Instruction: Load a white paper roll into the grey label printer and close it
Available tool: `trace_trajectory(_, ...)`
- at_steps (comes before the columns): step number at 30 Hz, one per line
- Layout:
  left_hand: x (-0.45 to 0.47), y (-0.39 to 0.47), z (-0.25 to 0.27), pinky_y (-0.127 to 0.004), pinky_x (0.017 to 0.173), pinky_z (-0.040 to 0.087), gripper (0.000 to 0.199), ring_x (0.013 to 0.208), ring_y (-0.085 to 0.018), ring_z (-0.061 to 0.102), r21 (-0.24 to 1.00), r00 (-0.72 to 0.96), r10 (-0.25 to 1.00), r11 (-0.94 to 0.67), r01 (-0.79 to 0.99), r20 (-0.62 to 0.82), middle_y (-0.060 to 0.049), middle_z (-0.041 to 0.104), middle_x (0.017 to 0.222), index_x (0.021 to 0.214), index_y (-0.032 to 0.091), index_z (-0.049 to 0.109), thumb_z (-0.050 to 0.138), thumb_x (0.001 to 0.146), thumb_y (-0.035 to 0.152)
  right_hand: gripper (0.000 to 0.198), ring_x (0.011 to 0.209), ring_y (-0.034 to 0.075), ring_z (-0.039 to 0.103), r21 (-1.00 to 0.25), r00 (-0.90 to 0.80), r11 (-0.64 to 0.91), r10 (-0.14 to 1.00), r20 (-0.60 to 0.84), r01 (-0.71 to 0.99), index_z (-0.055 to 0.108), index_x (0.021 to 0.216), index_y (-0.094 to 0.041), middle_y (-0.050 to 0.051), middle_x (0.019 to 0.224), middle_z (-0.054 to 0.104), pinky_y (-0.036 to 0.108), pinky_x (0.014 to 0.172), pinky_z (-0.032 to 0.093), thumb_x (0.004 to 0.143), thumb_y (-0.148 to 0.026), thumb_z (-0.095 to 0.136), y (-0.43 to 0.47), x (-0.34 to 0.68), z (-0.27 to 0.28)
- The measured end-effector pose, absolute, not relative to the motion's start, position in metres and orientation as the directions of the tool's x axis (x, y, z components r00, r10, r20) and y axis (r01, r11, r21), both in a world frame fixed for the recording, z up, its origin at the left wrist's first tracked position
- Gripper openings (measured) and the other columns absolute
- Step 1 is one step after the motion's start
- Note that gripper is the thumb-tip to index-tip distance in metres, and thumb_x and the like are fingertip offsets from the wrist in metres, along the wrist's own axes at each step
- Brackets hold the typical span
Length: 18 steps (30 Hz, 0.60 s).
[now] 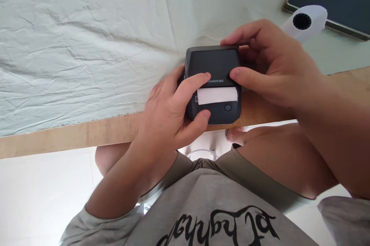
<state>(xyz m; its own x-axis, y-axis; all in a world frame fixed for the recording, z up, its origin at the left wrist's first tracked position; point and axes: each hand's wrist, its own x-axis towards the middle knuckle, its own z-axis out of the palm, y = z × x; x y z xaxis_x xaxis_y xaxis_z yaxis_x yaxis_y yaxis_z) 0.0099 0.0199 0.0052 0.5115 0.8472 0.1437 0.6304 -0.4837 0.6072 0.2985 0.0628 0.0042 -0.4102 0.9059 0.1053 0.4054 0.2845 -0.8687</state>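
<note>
A dark label printer is held between both hands at the front edge of the table. A blank white label sticks out of its slot, above a round power button. My left hand grips the printer's left side, its index finger on the lid and its thumb at the lower front. My right hand holds the upper right side, thumb on the lid and fingers along the back corner. The printer's underside and some of the fingertips are hidden.
A pale cloth with creases covers the table, leaving a wooden edge bare along the front. Behind my right hand are a white object with a black round face and a dark smartphone. My legs are below the table edge.
</note>
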Motion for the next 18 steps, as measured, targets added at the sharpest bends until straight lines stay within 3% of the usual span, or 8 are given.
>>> trace_trajectory(5, 0.013, 0.019, 0.005, -0.071, 0.127, 0.06, 0.06, 0.155, -0.046, 0.068, 0.619, 0.469, 0.872, -0.445, 0.647, 0.136, -0.017, 0.063, 0.174, 0.162, 0.031, 0.061, 0.058, 0.109, 0.059, 0.052, 0.134, 0.015, 0.076, -0.868, -0.443, 0.263, 0.895, 0.056, 0.422, 0.064, 0.146, -0.034, -0.002, 0.147, 0.072, 0.043, 0.124, 0.07, 0.105, -0.063, 0.078, 0.068, 0.305, 0.006)
trace_trajectory(12, 0.021, 0.019, -0.001, -0.071, 0.123, 0.065, 0.077, 0.153, -0.05, 0.071, 0.564, 0.437, 0.888, -0.437, 0.701, 0.146, -0.015, 0.066, 0.168, 0.158, 0.034, 0.064, 0.085, 0.089, 0.061, 0.04, 0.13, 0.021, 0.077, -0.886, -0.41, 0.192, 0.912, 0.002, 0.421, 0.064, 0.137, -0.032, 0.004, 0.145, 0.073, 0.044, 0.11, 0.074, 0.101, -0.046, 0.076, 0.063, 0.294, 0.017)
trace_trajectory(18, 0.021, 0.019, -0.004, -0.069, 0.127, 0.062, 0.086, 0.157, -0.05, 0.068, 0.554, 0.445, 0.879, -0.46, 0.693, 0.172, -0.019, 0.065, 0.17, 0.163, 0.028, 0.058, 0.087, 0.088, 0.06, 0.046, 0.138, 0.022, 0.074, -0.849, -0.427, 0.27, 0.902, 0.058, 0.455, 0.06, 0.148, -0.032, 0.005, 0.151, 0.07, 0.046, 0.119, 0.07, 0.11, -0.055, 0.067, 0.062, 0.297, 0.004)
